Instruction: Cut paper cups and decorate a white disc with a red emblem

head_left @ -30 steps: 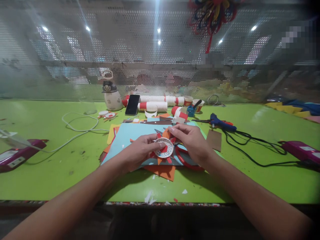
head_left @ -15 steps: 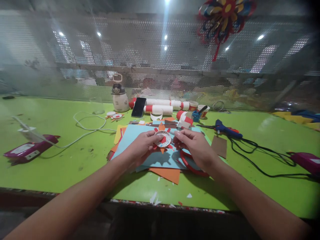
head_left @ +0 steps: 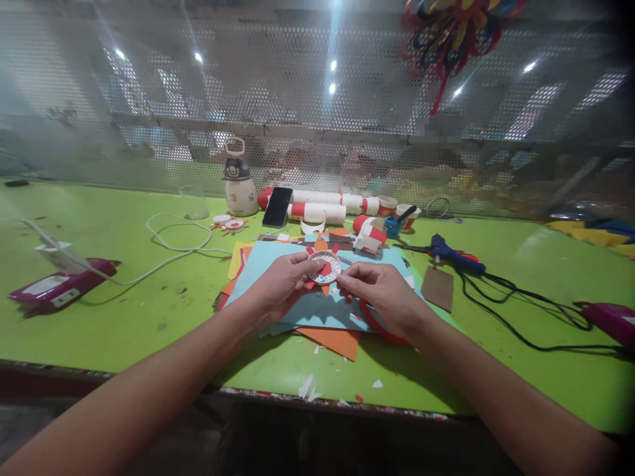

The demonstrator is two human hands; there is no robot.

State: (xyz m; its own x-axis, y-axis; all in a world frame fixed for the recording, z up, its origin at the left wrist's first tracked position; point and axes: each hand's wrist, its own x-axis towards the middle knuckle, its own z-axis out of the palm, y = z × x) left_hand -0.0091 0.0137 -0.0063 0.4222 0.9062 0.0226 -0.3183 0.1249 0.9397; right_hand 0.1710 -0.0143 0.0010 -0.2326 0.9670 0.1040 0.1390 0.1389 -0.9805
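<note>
Pinching the dotted disc (head_left: 330, 268), the left grip (head_left: 284, 281) hides its edge; the right grip (head_left: 381, 287) is unclear.

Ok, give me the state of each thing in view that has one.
White round paper disc with red and orange points: held in the left hand, patterned face showing.
Right hand: fingertips at the disc's edge.
Flat black phone: slanted, screen dark.
White bottle with dark lid: upright, lid on, handle raised.
Blue plastic glue gun: lying down; heat unknown.
Thin white cable: loosely looped.
Red-handled scissors: partly hidden; open or closed unclear.
</note>
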